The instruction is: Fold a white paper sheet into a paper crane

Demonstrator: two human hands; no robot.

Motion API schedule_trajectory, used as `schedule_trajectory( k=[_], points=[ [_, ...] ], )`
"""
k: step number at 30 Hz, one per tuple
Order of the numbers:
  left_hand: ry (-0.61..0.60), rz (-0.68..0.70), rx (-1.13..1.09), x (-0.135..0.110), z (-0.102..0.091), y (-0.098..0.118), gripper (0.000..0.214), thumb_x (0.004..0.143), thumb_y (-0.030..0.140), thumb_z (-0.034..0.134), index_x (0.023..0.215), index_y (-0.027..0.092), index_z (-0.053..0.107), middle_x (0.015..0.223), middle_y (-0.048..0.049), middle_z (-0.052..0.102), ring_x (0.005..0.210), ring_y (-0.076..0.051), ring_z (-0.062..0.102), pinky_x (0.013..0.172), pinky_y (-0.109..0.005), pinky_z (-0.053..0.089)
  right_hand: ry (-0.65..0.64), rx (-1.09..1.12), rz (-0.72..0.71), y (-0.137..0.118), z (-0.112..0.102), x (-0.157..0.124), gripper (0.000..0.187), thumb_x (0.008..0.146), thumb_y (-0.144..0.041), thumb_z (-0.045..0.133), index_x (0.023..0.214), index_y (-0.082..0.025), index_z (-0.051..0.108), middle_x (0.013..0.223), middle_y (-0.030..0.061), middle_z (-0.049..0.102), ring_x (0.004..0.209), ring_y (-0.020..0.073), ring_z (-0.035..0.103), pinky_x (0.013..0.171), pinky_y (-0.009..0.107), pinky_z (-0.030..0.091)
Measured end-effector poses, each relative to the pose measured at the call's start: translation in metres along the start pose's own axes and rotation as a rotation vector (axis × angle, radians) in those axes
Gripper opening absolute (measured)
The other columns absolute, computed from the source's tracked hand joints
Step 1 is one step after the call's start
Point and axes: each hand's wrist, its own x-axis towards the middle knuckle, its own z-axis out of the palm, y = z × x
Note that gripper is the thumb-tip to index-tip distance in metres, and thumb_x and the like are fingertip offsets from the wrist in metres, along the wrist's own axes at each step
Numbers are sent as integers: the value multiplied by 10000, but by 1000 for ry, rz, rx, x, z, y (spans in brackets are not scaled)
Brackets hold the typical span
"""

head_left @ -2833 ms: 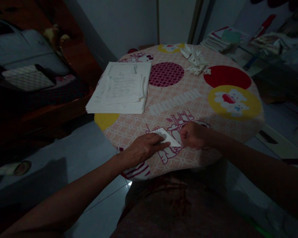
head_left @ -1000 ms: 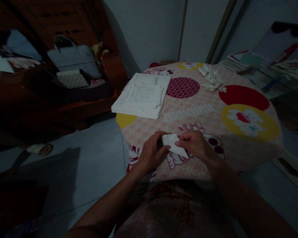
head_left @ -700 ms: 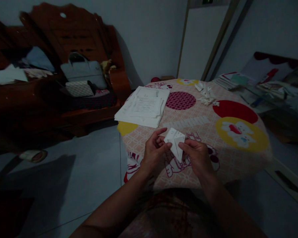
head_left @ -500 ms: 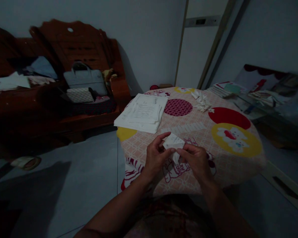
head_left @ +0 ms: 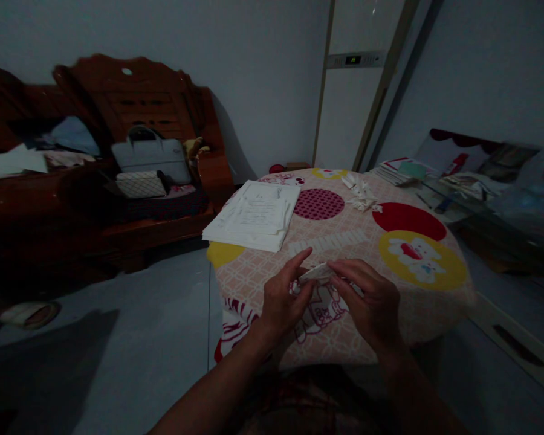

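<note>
Folded paper [head_left: 317, 273] turned nearly edge-on, pinched by left fingers [head_left: 299, 260], right fingers [head_left: 354, 273]; grey bag [head_left: 156, 158], contents hidden.

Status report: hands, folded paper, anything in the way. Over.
Right hand pinching folded paper over tablecloth. Left hand loosely at its other end. Paper stack beyond, not in the way.
</note>
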Motion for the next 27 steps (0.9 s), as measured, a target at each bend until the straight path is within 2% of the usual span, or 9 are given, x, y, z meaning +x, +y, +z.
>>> schedule_trajectory(
  k=[9, 13, 19, 22, 27],
  points=[
    [-12, 40, 30, 2, -4, -1, 588, 840, 143, 617, 1389, 233, 429, 999, -9, 721, 838, -135, 697, 812, -247, 536, 43, 16, -79, -2, -2, -6, 240, 869, -164, 626, 1054, -290, 709, 1027, 19, 723, 964, 176, 679, 834, 336, 556],
    [-6, 22, 21, 3, -4, 0, 557, 836, 127, 609, 1358, 238, 448, 924, 0, 717, 812, -141, 699, 794, -257, 540, 66, 55, -80, -4, -2, -7, 221, 851, -149, 644, 1013, -284, 713, 1006, 17, 724, 949, 177, 679, 820, 337, 552],
    [48, 113, 70, 1, 3, -4, 420, 810, 90, 612, 1200, 215, 522, 947, -15, 697, 795, -135, 697, 748, -237, 537, 25, 78, 88, -4, 4, -2, 187, 828, -190, 672, 1007, -239, 686, 995, 33, 702, 855, 166, 667, 722, 297, 557],
    [69, 200, 148, -1, 8, -11, 415, 813, 92, 606, 1201, 213, 520, 982, -34, 699, 832, -150, 698, 778, -260, 542, 39, 127, 145, -6, 7, -2, 158, 838, -216, 658, 995, -230, 675, 986, 39, 684, 862, 163, 656, 706, 280, 558],
    [77, 287, 198, -2, 10, -17, 421, 852, 118, 574, 1256, 213, 499, 901, -26, 718, 804, -153, 697, 787, -276, 542, 93, 244, 277, -9, 12, -4, 74, 831, -257, 657, 884, -209, 677, 956, 52, 680, 902, 191, 655, 726, 296, 561]
  ],
)
